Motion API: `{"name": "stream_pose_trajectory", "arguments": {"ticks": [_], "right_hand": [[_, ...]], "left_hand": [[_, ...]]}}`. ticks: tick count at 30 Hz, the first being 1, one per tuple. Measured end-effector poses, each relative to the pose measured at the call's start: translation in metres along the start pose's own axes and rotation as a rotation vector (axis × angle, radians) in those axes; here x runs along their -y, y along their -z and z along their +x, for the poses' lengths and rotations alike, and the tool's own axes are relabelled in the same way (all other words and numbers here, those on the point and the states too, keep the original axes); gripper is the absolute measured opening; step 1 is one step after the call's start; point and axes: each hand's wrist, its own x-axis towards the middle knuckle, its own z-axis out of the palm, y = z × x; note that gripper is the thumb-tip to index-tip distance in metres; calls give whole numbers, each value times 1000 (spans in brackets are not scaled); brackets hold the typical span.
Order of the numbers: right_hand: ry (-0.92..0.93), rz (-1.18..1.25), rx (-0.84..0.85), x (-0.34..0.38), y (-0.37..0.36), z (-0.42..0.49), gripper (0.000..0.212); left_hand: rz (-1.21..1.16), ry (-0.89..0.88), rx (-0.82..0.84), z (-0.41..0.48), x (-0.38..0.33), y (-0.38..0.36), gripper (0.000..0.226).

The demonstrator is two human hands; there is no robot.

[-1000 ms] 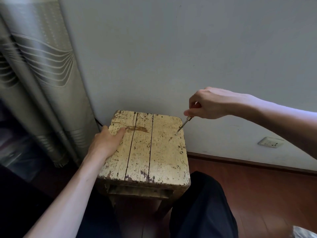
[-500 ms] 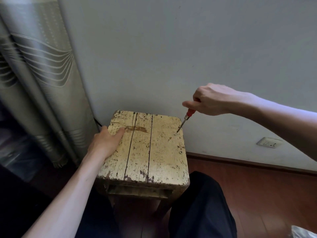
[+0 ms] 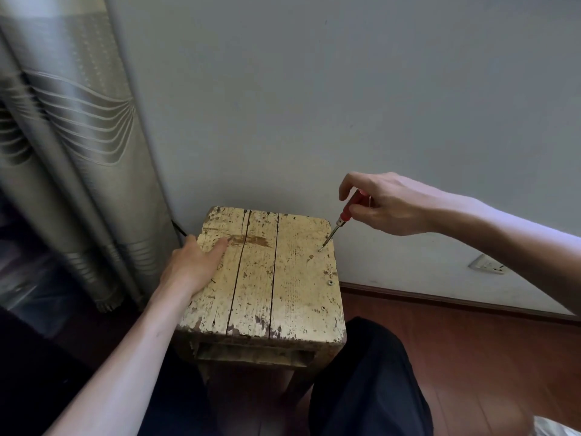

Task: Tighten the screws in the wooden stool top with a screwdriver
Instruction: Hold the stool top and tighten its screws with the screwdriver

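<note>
Reddish-brown wooden floor (image 3: 471, 357) fills the bottom of my view. Nearest to me, the person's knees in dark trousers (image 3: 361, 388) are on both sides of a small old stool. Its wooden stool top (image 3: 283, 294), three planks with flaking cream paint, sits in the middle of the view, close to the wall. Along its right edge I see a small metal near screw (image 3: 323, 308) and behind it a middle screw (image 3: 330, 282), and nothing touches either.

The left hand (image 3: 191, 265) rests on the left plank with the thumb stretched flat on the wood. Its fingers go over the left edge and are hidden, so I cannot tell if they curl round it.

Farther back, near the far right corner, a thin screwdriver with a red handle (image 3: 338, 223) stands tilted with its tip in the far screw (image 3: 320, 249). The right hand (image 3: 386, 202) pinches the red handle between thumb and curled fingers.

Behind is a plain grey-white wall (image 3: 345, 89) with a dark skirting board (image 3: 440, 298) and a white socket (image 3: 487, 264) low at the right. A grey-green patterned curtain (image 3: 78, 152) hangs at the left, and a black cable (image 3: 179, 229) shows between it and the stool.
</note>
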Motion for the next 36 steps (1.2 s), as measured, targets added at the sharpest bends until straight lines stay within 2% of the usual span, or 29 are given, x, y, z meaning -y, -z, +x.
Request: {"name": "stream_pose_trajectory", "arguments": {"ticks": [6, 12, 15, 18, 22, 25, 30, 36], "right_hand": [[19, -104, -117, -1, 1, -4, 16], [-92, -233, -196, -8, -4, -9, 50], [-126, -303, -263, -10, -10, -13, 60], [-156, -177, -216, -8, -19, -13, 53], [-171, 25, -33, -5, -18, -15, 30], [-130, 25, 39, -7, -14, -15, 17], [-27, 28, -39, -12, -12, -14, 8], [-46, -22, -134, -9, -14, -7, 25]], "left_hand": [[5, 3, -7, -2, -1, 0, 100], [-5, 5, -4, -2, -2, 1, 98], [-4, 6, 1, -2, -2, 1, 99], [-7, 10, 2, -2, -1, 1, 100], [-15, 9, 7, -2, 0, 2, 98], [5, 6, -3, -2, -1, 1, 100], [-5, 10, 5, 0, 0, 0, 100], [1, 9, -10, 0, 1, -1, 102]]}}
